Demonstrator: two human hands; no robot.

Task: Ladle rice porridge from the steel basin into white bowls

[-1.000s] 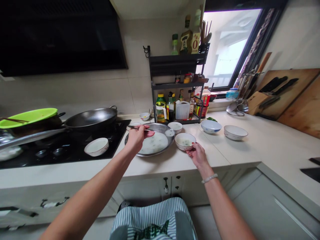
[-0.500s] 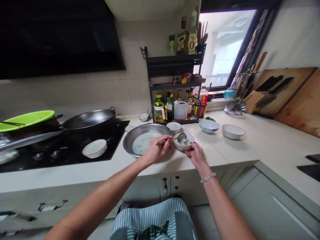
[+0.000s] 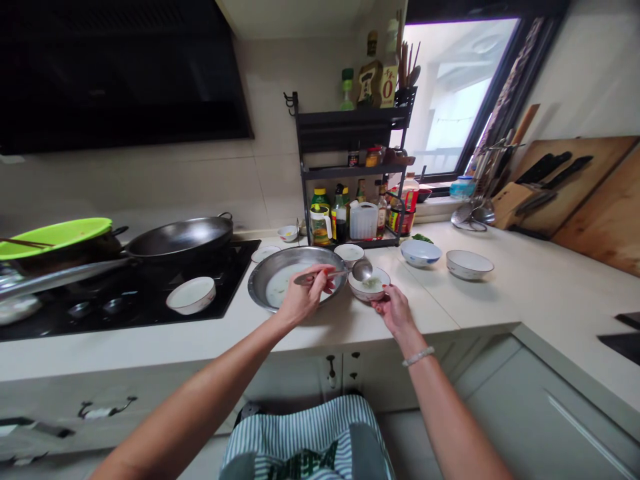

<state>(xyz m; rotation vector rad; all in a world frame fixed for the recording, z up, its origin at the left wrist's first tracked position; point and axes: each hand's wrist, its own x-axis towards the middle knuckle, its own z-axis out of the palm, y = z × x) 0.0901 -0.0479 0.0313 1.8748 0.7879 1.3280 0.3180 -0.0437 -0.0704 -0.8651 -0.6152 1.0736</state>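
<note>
My left hand [image 3: 306, 293] is closed round the handle of a metal ladle [image 3: 362, 269], reaching across the right rim of a large steel basin [image 3: 258, 285]. Whitish liquid with green bits lies in the basin. The ladle's bowl hangs tilted over a small white bowl [image 3: 361, 293], which holds pale liquid and some greens. At that bowl's right side, my right hand [image 3: 394, 309] grips the rim between thumb and fingers. Right behind it stands another small bowl [image 3: 349, 255] with white contents, and a further bowl [image 3: 265, 253] is partly hidden behind the basin.
On the black stove at left are a filled white bowl [image 3: 191, 296], a wok [image 3: 180, 237] and a green basket [image 3: 60, 237]. Two bowls, one bluish [image 3: 420, 254] and one white [image 3: 469, 265], stand to the right. A black spice rack [image 3: 350, 172] rises behind; a knife block [image 3: 511, 201] is far right.
My left hand has shifted slightly left and up with the ladle, whose bowl now tilts more over the small bowl. The right hand keeps its hold on the rim.
</note>
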